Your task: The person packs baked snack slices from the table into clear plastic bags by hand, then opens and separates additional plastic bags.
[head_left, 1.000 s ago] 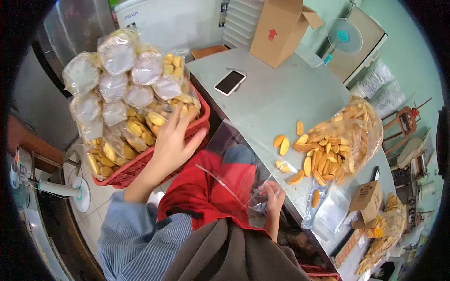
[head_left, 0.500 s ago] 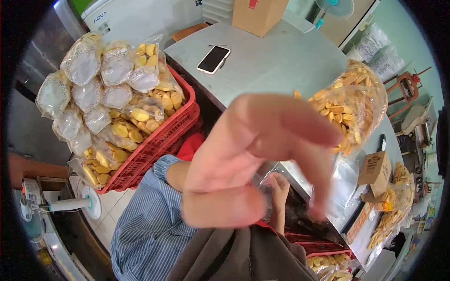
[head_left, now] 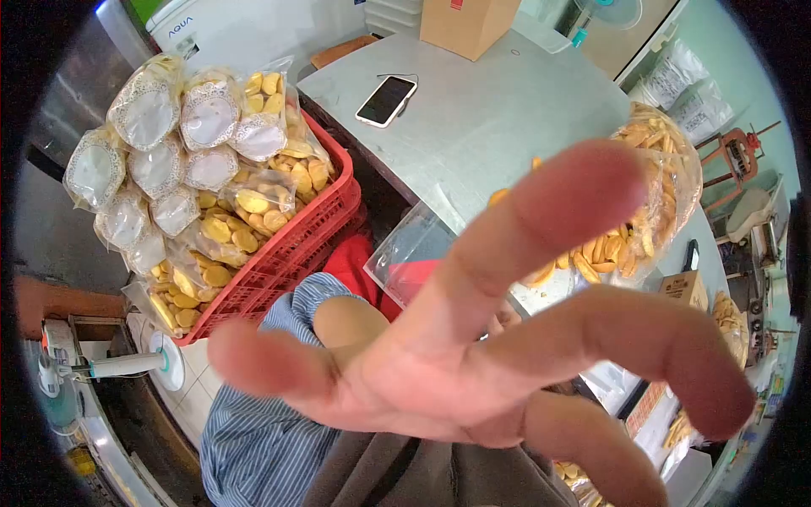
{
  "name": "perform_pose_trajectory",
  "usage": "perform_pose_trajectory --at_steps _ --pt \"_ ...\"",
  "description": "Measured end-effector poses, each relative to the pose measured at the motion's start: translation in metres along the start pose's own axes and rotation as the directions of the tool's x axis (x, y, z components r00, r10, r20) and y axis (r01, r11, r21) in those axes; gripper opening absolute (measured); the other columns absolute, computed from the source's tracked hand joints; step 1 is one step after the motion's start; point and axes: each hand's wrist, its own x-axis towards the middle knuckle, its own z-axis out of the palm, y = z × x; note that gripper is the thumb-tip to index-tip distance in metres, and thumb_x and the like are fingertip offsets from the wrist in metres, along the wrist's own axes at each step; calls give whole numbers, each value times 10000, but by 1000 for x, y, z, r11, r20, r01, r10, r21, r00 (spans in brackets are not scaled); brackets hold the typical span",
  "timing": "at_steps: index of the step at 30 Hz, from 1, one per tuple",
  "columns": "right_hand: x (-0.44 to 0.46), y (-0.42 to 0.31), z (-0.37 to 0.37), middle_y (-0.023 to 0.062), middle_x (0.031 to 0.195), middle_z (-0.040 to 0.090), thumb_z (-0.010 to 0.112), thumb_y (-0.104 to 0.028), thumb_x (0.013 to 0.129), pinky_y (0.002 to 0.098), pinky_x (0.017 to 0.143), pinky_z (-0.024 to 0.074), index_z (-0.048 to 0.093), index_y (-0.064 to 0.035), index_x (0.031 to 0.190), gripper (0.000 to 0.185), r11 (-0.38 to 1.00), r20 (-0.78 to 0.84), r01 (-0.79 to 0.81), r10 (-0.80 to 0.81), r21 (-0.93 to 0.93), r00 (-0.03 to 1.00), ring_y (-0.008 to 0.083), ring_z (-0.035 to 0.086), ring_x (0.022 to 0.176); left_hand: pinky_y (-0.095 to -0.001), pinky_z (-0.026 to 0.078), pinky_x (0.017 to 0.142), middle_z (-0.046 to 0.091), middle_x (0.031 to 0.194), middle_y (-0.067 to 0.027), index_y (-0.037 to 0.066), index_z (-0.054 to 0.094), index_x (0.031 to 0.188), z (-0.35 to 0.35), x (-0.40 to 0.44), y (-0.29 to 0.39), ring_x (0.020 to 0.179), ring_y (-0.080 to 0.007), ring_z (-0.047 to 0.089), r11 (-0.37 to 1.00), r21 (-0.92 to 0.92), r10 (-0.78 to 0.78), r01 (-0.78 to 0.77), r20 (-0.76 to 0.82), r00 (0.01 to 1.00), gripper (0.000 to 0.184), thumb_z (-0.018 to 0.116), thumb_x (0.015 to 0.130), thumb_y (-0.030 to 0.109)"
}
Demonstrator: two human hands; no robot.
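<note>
My left hand is raised close to the camera, palm showing and fingers spread, with nothing in it. It covers much of the middle of the view. Behind it, only a small part of my right hand shows near the table's front edge, its fingers mostly hidden. A clear, flat plastic bag spreads over my lap toward that hand; whether the hand grips it is hidden. Loose yellow-brown pieces lie on the table by a large clear bag of the same pieces, partly behind my left fingers.
At the left, a red basket is heaped with filled bags, several showing round white labels. The grey metal table carries a phone, a cardboard box and a smaller box. A fan stands at lower left.
My left hand has left the basket's bags, risen toward the camera and spread its fingers wide. The view has shifted, and the left hand now hides most of my right hand.
</note>
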Motion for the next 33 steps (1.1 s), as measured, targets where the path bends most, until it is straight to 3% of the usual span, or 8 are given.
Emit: perform_pose_trajectory --at_steps 4,7,10,14,20,25,30,33 --pt "-2 7 -1 43 782 614 556 -67 878 238 663 462 598 48 929 133 998 3 6 -6 65 1000 102 573 729 -302 429 780 312 1390 135 269 178 1442 -9 10 -20 910 -116 501 743 -586 258 -324 -196 946 758 494 826 576" --pt "-2 15 -5 45 782 616 557 -75 882 238 657 462 597 46 928 135 996 15 12 -13 87 1000 104 576 726 -302 394 787 271 1426 140 244 183 1444 -11 4 -14 977 -140 472 760 -499 331 -417 -256 908 763 505 829 561" --pt "-2 15 -7 46 779 616 559 -83 884 237 649 462 595 45 928 140 993 10 -23 22 113 1000 107 576 717 -314 370 803 290 1411 135 250 207 1436 -37 8 -28 976 -167 475 883 -380 311 -276 33 950 731 488 839 563" --pt "0 14 -6 45 777 617 563 -93 884 240 644 463 596 45 932 150 992 14 -50 49 120 999 108 576 708 -339 365 808 350 1362 114 253 257 1421 -6 0 -29 968 -189 468 914 -262 267 -308 -182 946 681 485 851 548" --pt "0 12 -6 41 783 616 558 -96 887 240 658 463 598 43 932 151 996 23 -37 35 80 999 104 572 720 -276 358 848 441 1231 79 176 418 1282 -43 -20 1 1013 -140 451 775 -581 339 -248 51 939 437 461 901 386" --pt "0 2 -1 36 784 613 551 -98 891 235 669 459 596 42 925 151 992 9 -44 43 114 999 99 570 734 -219 360 841 463 1170 57 151 438 1238 16 11 -16 965 -93 470 530 -474 576 -703 -407 709 348 418 910 266" --pt "2 0 1 40 781 615 562 -96 882 233 660 461 595 40 928 148 992 19 -88 87 95 996 98 569 709 -226 364 838 462 1168 52 152 437 1237 4 5 -13 960 -98 474 838 -313 482 -446 44 875 350 424 906 267" --pt "8 12 -1 41 772 615 568 -98 877 230 639 454 601 37 918 145 995 44 -74 71 66 997 97 566 691 -231 366 835 461 1167 49 153 436 1236 -7 2 -5 958 -101 476 909 -99 417 -406 289 862 352 427 904 268"
